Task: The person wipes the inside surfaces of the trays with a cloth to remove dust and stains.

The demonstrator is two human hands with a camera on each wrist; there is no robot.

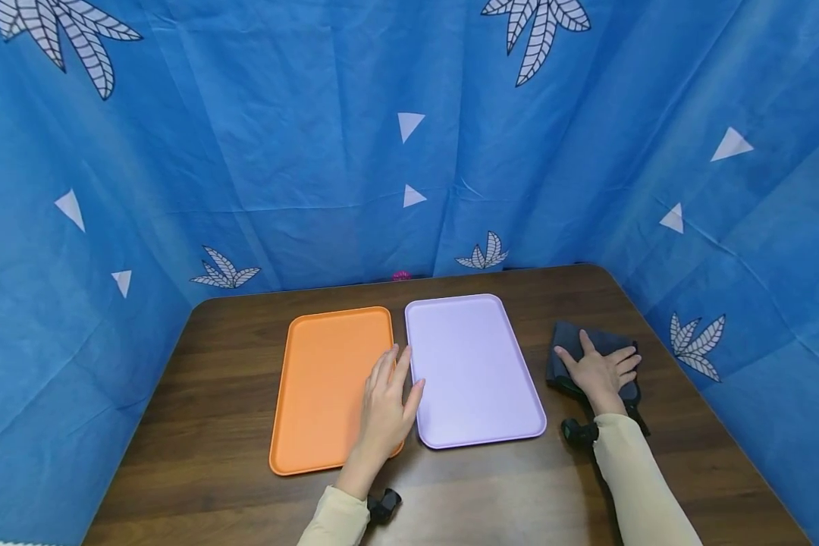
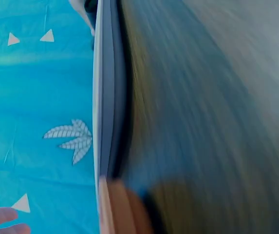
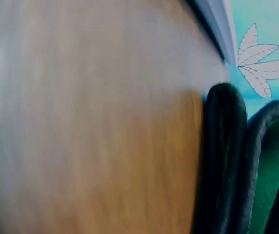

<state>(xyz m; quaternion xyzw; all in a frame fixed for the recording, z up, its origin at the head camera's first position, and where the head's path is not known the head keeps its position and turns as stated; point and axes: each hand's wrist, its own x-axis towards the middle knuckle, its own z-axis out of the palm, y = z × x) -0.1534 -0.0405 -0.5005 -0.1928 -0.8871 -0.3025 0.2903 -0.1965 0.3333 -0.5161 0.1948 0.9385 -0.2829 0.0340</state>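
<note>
In the head view, my left hand (image 1: 384,402) is over the right side of an orange tray (image 1: 327,379), its fingers straight and pointing toward the gap beside a lavender tray (image 1: 474,371). It holds nothing; whether it touches either tray cannot be made out. On the right, my right hand (image 1: 597,373) lies with fingers spread on top of a folded dark grey fabric item (image 1: 561,341). Close up in the right wrist view, this folded item (image 3: 224,161) has thick black edges and a green inner layer. Its exact kind is unclear.
Both trays lie flat side by side on a brown wooden table (image 1: 211,394). A blue curtain (image 1: 280,152) with white leaf and triangle prints surrounds the table's back and sides. A small black device (image 1: 384,506) sits at my left wrist, another (image 1: 578,432) at my right.
</note>
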